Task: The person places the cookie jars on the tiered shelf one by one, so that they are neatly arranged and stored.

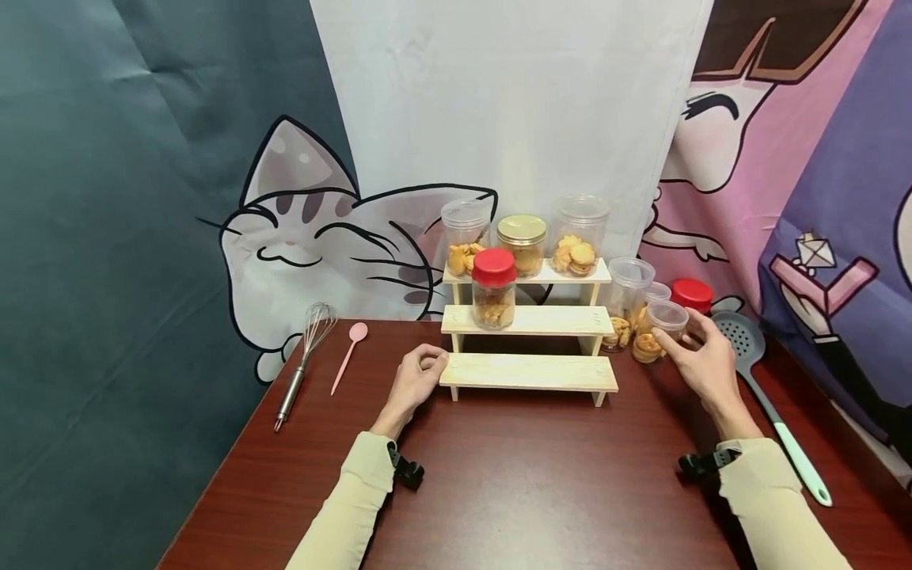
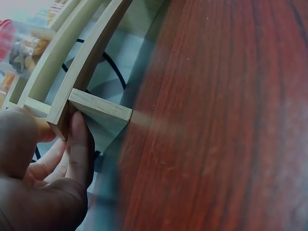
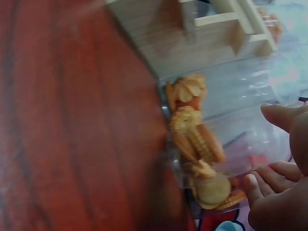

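Observation:
A pale wooden three-step display stand (image 1: pixel 527 372) is on the dark red table. My left hand (image 1: pixel 416 376) pinches the left end of its lowest step, the fingertips reaching under the board (image 2: pixel 86 62) in the left wrist view. At the right of the stand, my right hand (image 1: pixel 708 368) grips a small clear cookie jar (image 1: pixel 648 348) near its lid, thumb and fingers on opposite sides. Round cookies (image 3: pixel 197 139) show inside in the right wrist view. Behind it are a taller clear jar (image 1: pixel 627 293), another small jar partly hidden, and a red-lidded jar (image 1: pixel 691 294).
On the middle step stands a red-lidded jar (image 1: pixel 494 293). The top step bears two clear-lidded jars and a gold-lidded jar (image 1: pixel 522 245). A whisk (image 1: pixel 302 368) and pink spoon (image 1: pixel 349 356) lie at left, a slotted turner (image 1: pixel 773 412) at right. Printed cloth (image 1: pixel 513 103) hangs behind.

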A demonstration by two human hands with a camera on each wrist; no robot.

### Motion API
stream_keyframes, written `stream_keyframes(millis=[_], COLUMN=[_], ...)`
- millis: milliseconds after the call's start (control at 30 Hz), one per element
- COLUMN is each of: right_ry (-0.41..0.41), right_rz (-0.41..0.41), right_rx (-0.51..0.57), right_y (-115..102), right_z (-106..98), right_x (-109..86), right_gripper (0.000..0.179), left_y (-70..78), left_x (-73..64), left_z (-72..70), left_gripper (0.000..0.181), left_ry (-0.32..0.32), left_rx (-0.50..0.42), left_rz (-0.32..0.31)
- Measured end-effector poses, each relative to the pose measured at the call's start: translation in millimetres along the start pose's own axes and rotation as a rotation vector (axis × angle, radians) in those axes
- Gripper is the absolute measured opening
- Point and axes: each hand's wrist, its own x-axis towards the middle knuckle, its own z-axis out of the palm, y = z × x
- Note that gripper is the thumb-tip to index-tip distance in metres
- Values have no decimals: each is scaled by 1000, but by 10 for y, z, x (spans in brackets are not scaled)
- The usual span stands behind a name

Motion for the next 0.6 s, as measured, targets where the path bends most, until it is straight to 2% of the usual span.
stream_keyframes(millis=[167, 433, 600], right_ry=[-29, -36, -26], right_rz=[-48, -50, -33], right_rx=[-12, 12, 3], right_y=[87, 126, 68], right_z=[46, 51, 37], right_x=[4, 17, 17], right_gripper=[79, 77, 76], left_y=[-20, -58, -60], left_x=[9, 30, 41], left_z=[-4, 15, 6], left_gripper=[21, 26, 27], left_ry=[-25, -72, -86], left_rx=[-79, -265, -296], left_rz=[-5, -49, -75])
